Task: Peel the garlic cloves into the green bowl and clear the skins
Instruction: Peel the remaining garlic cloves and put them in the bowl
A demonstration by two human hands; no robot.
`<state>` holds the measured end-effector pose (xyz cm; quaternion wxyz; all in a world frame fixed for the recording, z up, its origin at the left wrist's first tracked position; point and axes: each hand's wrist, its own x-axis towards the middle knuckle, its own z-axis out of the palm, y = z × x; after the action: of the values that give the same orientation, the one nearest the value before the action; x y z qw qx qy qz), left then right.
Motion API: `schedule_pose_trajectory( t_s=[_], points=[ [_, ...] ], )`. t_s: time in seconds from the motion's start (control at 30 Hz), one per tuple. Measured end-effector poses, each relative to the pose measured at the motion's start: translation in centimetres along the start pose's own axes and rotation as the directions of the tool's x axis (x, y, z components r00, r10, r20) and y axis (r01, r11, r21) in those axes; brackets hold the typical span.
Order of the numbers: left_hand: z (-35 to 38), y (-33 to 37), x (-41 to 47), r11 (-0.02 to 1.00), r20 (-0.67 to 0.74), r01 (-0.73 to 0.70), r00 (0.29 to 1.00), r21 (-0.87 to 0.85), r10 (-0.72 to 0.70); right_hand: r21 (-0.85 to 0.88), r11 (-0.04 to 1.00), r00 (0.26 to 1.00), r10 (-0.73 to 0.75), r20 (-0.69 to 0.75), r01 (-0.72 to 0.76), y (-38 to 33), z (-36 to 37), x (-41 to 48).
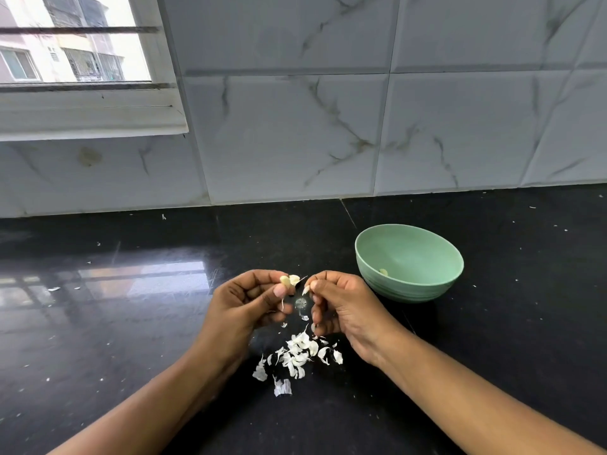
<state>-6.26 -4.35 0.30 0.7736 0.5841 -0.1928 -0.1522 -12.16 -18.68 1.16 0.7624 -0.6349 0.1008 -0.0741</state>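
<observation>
Currently I see both hands raised just above the counter [131,323], a glossy black stone slab with pale flecks scattered over it.

Left hand [249,303]: fingers curled, thumb and fingertips pinching a garlic clove [285,281]. The clove is small, cream-coloured and smooth where bare.

Right hand [338,310]: fingers curled, pinching a thin, papery sliver of skin [306,290] just beside the clove.

Green bowl [407,290]: matte pale green, round, with a ribbed outer wall. It stands upright to the right of the hands, toward the counter's back edge. Inside I see one peeled clove [383,272] low against the near wall.

Skin pile [299,354]: white, curled, flaky scraps lying loose on the counter, below and between the wrists on the near side.

Behind the counter is a grey-veined marble tile wall [295,126], with a white-framed window [75,44] at the back left.
</observation>
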Motion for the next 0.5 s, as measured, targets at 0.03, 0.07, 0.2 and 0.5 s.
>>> schedule_pose_trajectory(
  t_s=[0.03, 0.07, 0.2, 0.5],
  points=[
    [-0.1, 0.1, 0.1, 1.000, -0.017, 0.013, 1.000, -0.021, -0.013, 0.003, 1.000, 1.000, 0.003, -0.004, -0.003, -0.1, -0.2, 0.0],
    [-0.2, 0.1, 0.2, 0.999, -0.029, 0.029, 0.999, -0.037, -0.030, -0.017, 1.000, 1.000, -0.003, -0.003, 0.003, -0.2, -0.4, 0.0],
    [-0.4, 0.0, 0.4, 0.992, -0.028, 0.113, 0.993, -0.051, -0.114, -0.427, 0.894, 0.990, -0.135, 0.031, 0.135, -0.8, -1.3, 0.1],
    [-0.2, 0.0, 0.2, 0.985, 0.026, 0.173, 0.984, 0.003, -0.174, -0.675, 0.643, 0.902, -0.423, 0.082, 0.362, -1.1, -2.6, 0.5]
  ],
)
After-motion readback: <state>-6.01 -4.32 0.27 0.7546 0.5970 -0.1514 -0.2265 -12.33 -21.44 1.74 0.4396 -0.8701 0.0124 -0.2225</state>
